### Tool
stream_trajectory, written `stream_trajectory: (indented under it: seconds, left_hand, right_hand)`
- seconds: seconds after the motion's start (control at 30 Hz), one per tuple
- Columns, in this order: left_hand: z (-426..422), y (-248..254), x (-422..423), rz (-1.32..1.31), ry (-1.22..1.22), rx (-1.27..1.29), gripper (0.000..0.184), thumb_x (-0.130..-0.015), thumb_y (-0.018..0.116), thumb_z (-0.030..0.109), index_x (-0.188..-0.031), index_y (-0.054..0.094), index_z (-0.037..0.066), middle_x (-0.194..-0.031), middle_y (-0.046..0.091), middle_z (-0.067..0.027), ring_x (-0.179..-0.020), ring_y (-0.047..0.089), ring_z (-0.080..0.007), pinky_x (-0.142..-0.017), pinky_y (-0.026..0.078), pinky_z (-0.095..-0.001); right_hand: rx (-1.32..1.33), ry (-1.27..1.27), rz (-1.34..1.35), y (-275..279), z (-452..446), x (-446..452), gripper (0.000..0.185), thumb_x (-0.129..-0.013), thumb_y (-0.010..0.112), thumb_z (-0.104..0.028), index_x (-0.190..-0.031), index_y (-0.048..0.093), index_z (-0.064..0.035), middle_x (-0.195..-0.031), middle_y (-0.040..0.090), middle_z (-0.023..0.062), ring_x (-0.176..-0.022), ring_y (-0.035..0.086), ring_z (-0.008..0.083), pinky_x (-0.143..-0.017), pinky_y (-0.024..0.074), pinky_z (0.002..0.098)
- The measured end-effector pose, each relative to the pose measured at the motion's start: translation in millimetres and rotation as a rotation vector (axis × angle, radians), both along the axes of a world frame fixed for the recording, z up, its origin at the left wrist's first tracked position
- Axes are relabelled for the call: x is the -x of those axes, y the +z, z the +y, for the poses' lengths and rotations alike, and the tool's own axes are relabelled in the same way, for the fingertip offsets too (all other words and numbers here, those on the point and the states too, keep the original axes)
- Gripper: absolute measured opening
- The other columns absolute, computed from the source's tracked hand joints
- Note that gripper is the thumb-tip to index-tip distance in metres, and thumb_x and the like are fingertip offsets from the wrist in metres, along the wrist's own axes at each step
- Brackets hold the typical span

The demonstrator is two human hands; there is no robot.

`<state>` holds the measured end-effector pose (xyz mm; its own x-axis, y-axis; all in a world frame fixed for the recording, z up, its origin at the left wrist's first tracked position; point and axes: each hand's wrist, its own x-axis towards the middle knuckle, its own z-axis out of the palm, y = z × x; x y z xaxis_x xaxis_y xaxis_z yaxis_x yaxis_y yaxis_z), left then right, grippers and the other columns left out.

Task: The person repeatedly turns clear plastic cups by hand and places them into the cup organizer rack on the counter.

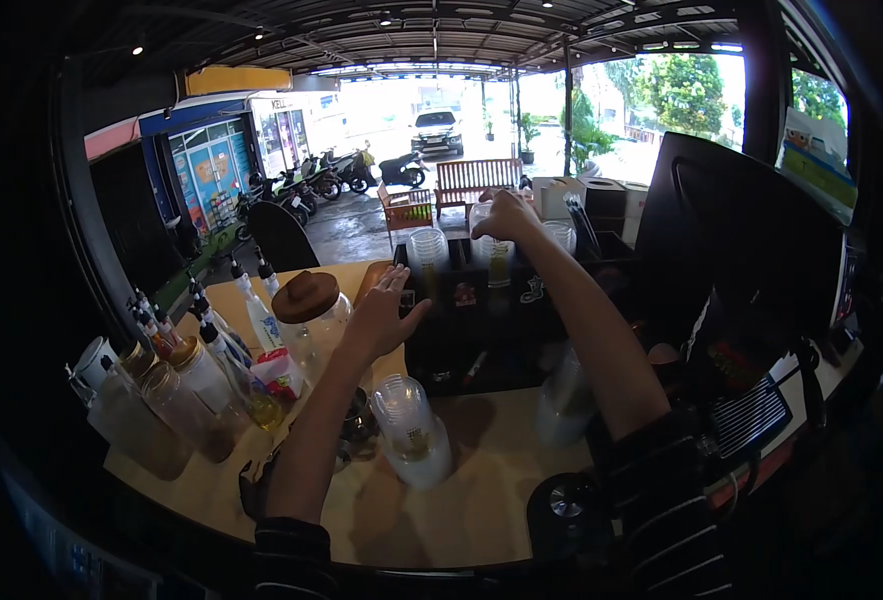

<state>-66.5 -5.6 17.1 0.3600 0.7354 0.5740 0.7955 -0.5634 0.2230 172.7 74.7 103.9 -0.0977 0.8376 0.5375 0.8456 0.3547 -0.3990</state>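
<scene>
My right hand (pixel 511 216) reaches over the black holder box (pixel 461 340), its fingers curled around the top of a stack of clear plastic cups (pixel 500 268). Beside it in the same box stand another cup stack (pixel 428 248) on the left and one more (pixel 559 236) on the right. My left hand (pixel 381 312) is open at the box's left side, fingers stretched out and holding nothing; whether it touches the box I cannot tell. Nearer to me on the wooden counter, between my forearms, is a tall stack of clear cups (pixel 413 432).
A wooden-lidded glass jar (pixel 311 310), pump bottles (pixel 251 300) and more jars (pixel 186 395) crowd the left. Another cup stack (pixel 565 400) stands beside my right forearm. A large black screen (pixel 736 225) rises at right. Beyond the counter are benches (pixel 476 178) and parked motorbikes.
</scene>
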Motion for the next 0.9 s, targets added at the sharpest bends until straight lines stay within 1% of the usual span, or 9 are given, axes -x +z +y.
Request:
stream_trajectory:
  seconds: [0.07, 0.33, 0.47, 0.53, 0.57, 0.6, 0.67, 0.77, 0.9]
  left_hand:
    - [0.2, -1.0, -0.4, -0.010, 0.005, 0.009, 0.065, -0.084, 0.056, 0.040, -0.128, 0.041, -0.006, -0.134, 0.041, -0.0234, -0.129, 0.035, -0.0331, -0.106, 0.030, -0.0393]
    - [7.8, -9.1, 1.5, -0.115, -0.048, 0.000, 0.060, -0.084, 0.057, 0.036, -0.127, 0.043, -0.004, -0.132, 0.043, -0.0226, -0.126, 0.038, -0.0345, -0.105, 0.032, -0.0399]
    - [7.7, -6.7, 8.0, -0.071, -0.074, -0.084, 0.057, -0.085, 0.059, 0.032, -0.127, 0.044, -0.004, -0.129, 0.046, -0.0246, -0.123, 0.043, -0.0338, -0.101, 0.035, -0.0355]
    - [0.0, 3.7, 11.0, -0.209, -0.110, 0.129, 0.056, -0.088, 0.055, 0.034, -0.127, 0.043, -0.004, -0.125, 0.049, -0.0238, -0.121, 0.046, -0.0297, -0.101, 0.035, -0.0329]
    - [5.4, -1.8, 17.1, -0.281, -0.201, 0.065, 0.053, -0.092, 0.048, 0.034, -0.130, 0.040, -0.002, -0.126, 0.049, -0.0199, -0.121, 0.045, -0.0250, -0.101, 0.033, -0.0316]
    - [-0.9, -2.6, 19.0, -0.280, -0.195, 0.067, 0.053, -0.092, 0.048, 0.034, -0.130, 0.040, -0.002, -0.126, 0.049, -0.0199, -0.121, 0.045, -0.0250, -0.101, 0.033, -0.0316]
    - [-15.8, -5.4, 20.7, -0.686, -0.449, 0.105, 0.048, -0.093, 0.048, 0.026, -0.128, 0.039, -0.006, -0.128, 0.046, -0.0218, -0.121, 0.045, -0.0276, -0.100, 0.035, -0.0349]
    - [-55.0, -8.4, 25.9, -0.759, -0.451, 0.145, 0.043, -0.095, 0.043, 0.021, -0.130, 0.036, -0.003, -0.130, 0.045, -0.0155, -0.123, 0.042, -0.0224, -0.101, 0.032, -0.0322]
    - [-91.6, -36.6, 39.1, -0.837, -0.501, 0.198, 0.048, -0.091, 0.051, 0.022, -0.131, 0.035, 0.001, -0.133, 0.042, -0.0127, -0.126, 0.038, -0.0226, -0.103, 0.029, -0.0361]
  right_hand:
    - [0.205, -0.043, -0.014, 2.8, -5.9, 3.0, 0.060, -0.055, 0.078, -0.030, -0.108, 0.061, -0.0074, -0.108, 0.062, 0.0160, -0.105, 0.058, 0.0271, -0.089, 0.0471, 0.0347]
    - [0.157, -0.081, -0.086, -15.0, -3.8, 0.8, 0.065, -0.053, 0.081, -0.033, -0.109, 0.059, -0.0077, -0.107, 0.062, 0.0158, -0.105, 0.057, 0.0305, -0.089, 0.0474, 0.0379]
    - [0.084, -0.090, -0.102, -30.4, 4.0, -2.9, 0.076, -0.054, 0.081, -0.037, -0.119, 0.053, -0.0085, -0.122, 0.050, 0.0249, -0.105, 0.057, 0.0330, -0.089, 0.0476, 0.0395]
    - [-0.057, -0.116, -0.153, -39.0, 5.1, -3.3, 0.076, -0.056, 0.078, -0.044, -0.117, 0.055, -0.0051, -0.111, 0.059, 0.0201, -0.112, 0.051, 0.0328, -0.103, 0.0301, 0.0438]
    - [0.011, -0.087, -0.160, -38.3, 6.7, -5.1, 0.080, -0.058, 0.077, -0.047, -0.123, 0.052, -0.0068, -0.118, 0.055, 0.0202, -0.120, 0.045, 0.0315, -0.107, 0.0197, 0.0471]
    - [-0.022, -0.123, -0.212, -40.4, 7.8, -5.5, 0.082, -0.060, 0.075, -0.049, -0.125, 0.050, -0.0068, -0.123, 0.052, 0.0203, -0.123, 0.041, 0.0349, -0.106, 0.0226, 0.0472]
    - [0.034, -0.087, -0.080, -44.0, 11.7, -4.4, 0.080, -0.067, 0.072, -0.047, -0.129, 0.044, -0.0054, -0.130, 0.044, 0.0224, -0.124, 0.036, 0.0407, -0.104, 0.0276, 0.0486]
    - [-0.107, -0.225, -0.058, -33.6, -32.5, 17.3, 0.072, -0.074, 0.067, -0.042, -0.129, 0.041, -0.0032, -0.133, 0.037, 0.0244, -0.122, 0.037, 0.0448, -0.099, 0.0343, 0.0488]
    - [-0.257, 0.025, 0.012, -30.5, -87.3, 50.9, 0.062, -0.081, 0.062, -0.038, -0.126, 0.042, -0.0001, -0.127, 0.039, 0.0257, -0.115, 0.043, 0.0405, -0.094, 0.0391, 0.0470]
